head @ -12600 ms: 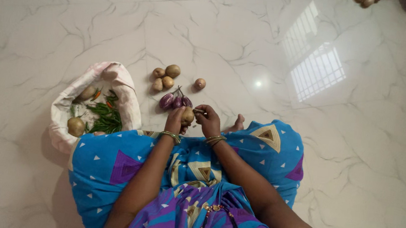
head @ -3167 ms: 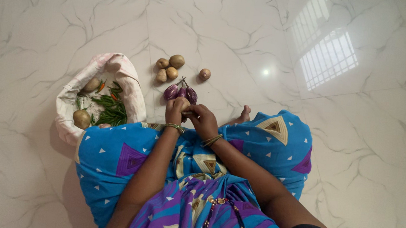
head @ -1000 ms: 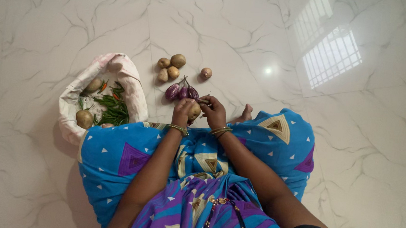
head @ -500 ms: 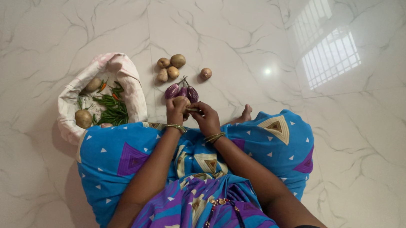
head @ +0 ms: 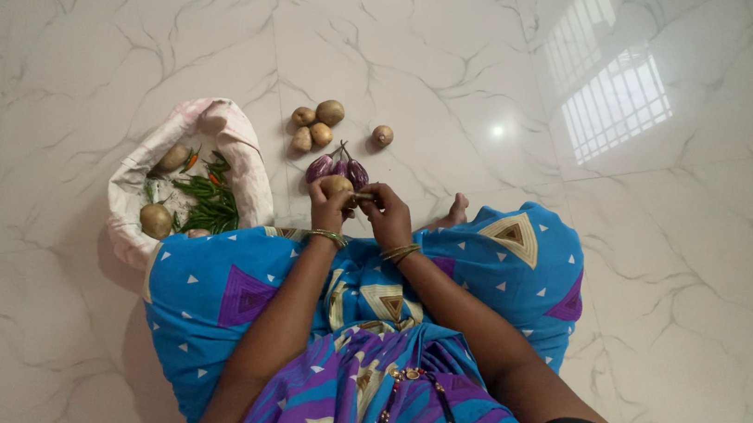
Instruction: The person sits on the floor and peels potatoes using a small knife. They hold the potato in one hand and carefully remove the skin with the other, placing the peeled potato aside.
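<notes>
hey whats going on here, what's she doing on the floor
A person sits on the marble floor, holding a potato in the left hand while the right hand works at it with something small, too hidden to identify. Just ahead lie small purple eggplants and a few loose potatoes. A white cloth bag on the left holds green chillies and more potatoes.

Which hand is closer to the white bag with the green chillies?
Left. The left hand, holding a potato, is nearer the white bag; the right hand sits beyond it, farther from the bag.
</notes>
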